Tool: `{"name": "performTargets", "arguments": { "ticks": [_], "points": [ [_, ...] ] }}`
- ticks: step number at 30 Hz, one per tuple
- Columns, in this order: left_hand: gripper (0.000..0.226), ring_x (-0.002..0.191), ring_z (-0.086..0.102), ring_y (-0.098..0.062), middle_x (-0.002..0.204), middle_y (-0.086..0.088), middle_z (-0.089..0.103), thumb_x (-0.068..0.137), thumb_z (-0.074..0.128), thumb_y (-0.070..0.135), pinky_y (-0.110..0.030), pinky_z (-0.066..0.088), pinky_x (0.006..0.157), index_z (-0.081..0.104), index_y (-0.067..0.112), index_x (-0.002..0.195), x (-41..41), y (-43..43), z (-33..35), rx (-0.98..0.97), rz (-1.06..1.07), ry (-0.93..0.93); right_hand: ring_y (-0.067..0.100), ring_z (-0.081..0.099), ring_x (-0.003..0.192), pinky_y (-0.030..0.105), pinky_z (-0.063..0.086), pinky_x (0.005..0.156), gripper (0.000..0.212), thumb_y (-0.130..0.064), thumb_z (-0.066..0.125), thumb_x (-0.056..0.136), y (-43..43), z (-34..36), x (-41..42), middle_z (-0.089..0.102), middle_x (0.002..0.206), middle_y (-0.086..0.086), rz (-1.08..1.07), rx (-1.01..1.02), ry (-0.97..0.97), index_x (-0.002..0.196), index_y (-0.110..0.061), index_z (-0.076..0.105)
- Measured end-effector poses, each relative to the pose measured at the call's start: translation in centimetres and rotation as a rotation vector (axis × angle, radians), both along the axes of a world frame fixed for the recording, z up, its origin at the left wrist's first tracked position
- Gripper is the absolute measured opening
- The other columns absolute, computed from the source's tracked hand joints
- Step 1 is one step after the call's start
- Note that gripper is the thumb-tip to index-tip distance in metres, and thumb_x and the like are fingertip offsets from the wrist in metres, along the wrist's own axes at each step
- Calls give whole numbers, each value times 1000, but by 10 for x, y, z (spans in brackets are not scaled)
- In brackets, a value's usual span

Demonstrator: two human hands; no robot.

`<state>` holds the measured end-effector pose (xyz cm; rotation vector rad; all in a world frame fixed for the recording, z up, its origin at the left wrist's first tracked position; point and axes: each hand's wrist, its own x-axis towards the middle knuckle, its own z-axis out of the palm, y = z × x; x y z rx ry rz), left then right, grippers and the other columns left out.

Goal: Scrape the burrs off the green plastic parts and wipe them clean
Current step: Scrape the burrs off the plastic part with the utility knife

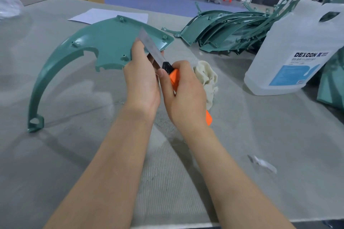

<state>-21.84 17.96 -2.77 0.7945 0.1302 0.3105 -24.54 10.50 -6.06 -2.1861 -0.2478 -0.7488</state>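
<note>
Green part (pixel 104 42), curved with a long arc leg, stands on its foot on the grey surface (pixel 74 154), left hand (pixel 142 82) clamped on its right edge. Right hand (pixel 183 93) wraps an orange knife (pixel 174 78), blade up against the part's edge. Cloth (pixel 206 78) just behind the right hand (crumpled). More parts (pixel 229 29) stacked far right, jug (pixel 296 48) beside them.

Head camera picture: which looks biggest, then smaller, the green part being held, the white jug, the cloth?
1. Green part
2. White jug
3. Cloth, partly hidden behind the right hand, so its full size is unsure.
</note>
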Motion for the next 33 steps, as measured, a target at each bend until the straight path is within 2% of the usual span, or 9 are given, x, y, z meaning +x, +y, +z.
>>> {"name": "performTargets", "arguments": {
  "ticks": [3,9,13,15,17,20,25,33],
  "points": [
    [58,47,58,-11,50,4,59,94,49,24,-20,47,46,60,19,36,1,0,0,3,-3,16,20,47,72,38,38,61,28,-41,51,97,-1,-1,1,50,78,-4,1,0,0,100,-13,51],
    [63,49,58,-7,49,7,58,97,46,26,-21,47,49,63,21,36,2,-1,0,32,-24,3,20,52,82,35,39,68,27,-38,52,98,-1,-2,2,58,88,0,-14,10,-20,108,-14,58],
    [63,50,58,-9,50,5,59,97,46,29,-24,48,54,64,21,37,1,-2,1,24,-33,22,18,51,82,34,38,69,26,-37,52,98,-3,-3,2,58,87,0,-5,18,-37,107,-13,59],
    [60,49,58,-11,51,3,58,97,47,29,-24,48,53,64,18,41,1,-2,2,6,-31,28,17,51,82,34,38,70,25,-36,53,98,-3,-3,2,59,87,0,-9,18,-43,107,-13,60],
    [51,49,56,-11,50,3,55,98,48,34,-26,47,54,61,16,52,1,-2,2,-18,-14,40,17,53,82,33,39,70,24,-35,54,97,-2,-2,1,60,88,0,-9,41,-73,105,-13,61],
    [46,52,55,-11,51,4,52,99,45,42,-29,47,60,55,14,65,2,-1,1,-30,-8,49,18,54,81,33,41,71,23,-33,55,97,-3,-1,1,61,88,1,-2,67,-100,104,-12,62],
    [44,60,62,-14,57,1,61,100,42,44,-30,51,67,59,10,77,1,-2,4,-53,-38,39,17,54,84,31,40,73,25,-35,54,97,-5,-1,3,62,90,0,-4,31,-35,107,-13,62],
    [45,57,59,-14,52,2,58,100,42,44,-30,48,66,57,11,73,-1,-2,5,-58,-35,49,17,54,85,33,41,74,27,-37,54,98,-6,-2,4,63,91,1,-8,18,-16,109,-14,63]
  ]
}}
